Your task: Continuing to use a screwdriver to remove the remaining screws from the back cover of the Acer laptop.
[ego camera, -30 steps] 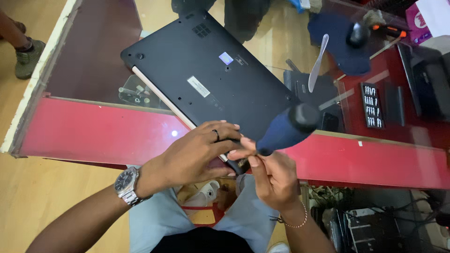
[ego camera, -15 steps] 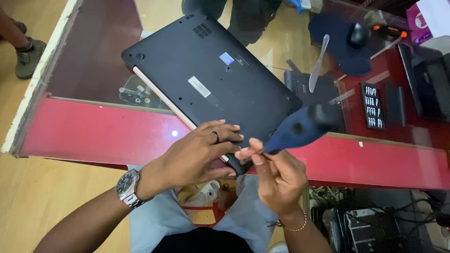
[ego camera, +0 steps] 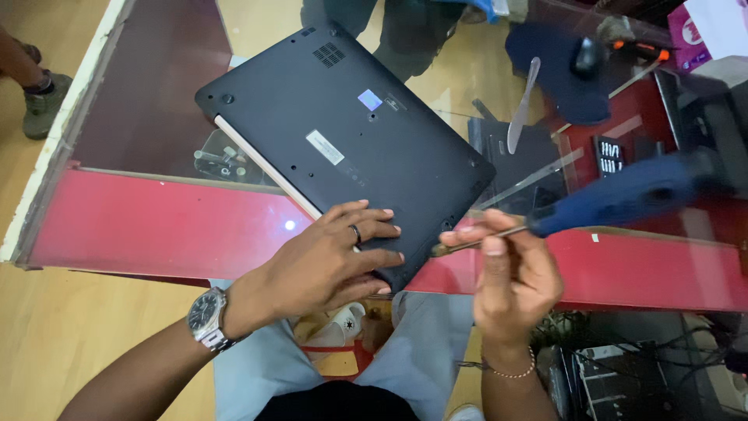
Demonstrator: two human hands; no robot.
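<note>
the left hand [ego camera: 327,261] lies flat and open, fingers spread, pressing on the near corner of the laptop [ego camera: 351,140], which rests bottom up and slanted on the glass counter [ego camera: 156,226]. the right hand [ego camera: 510,277] pinches the metal shaft of a screwdriver [ego camera: 592,206] between thumb and fingers, its tip just beside the laptop's near edge, close to the left fingertips. the blue handle is blurred, so its far end is hard to make out.
</note>
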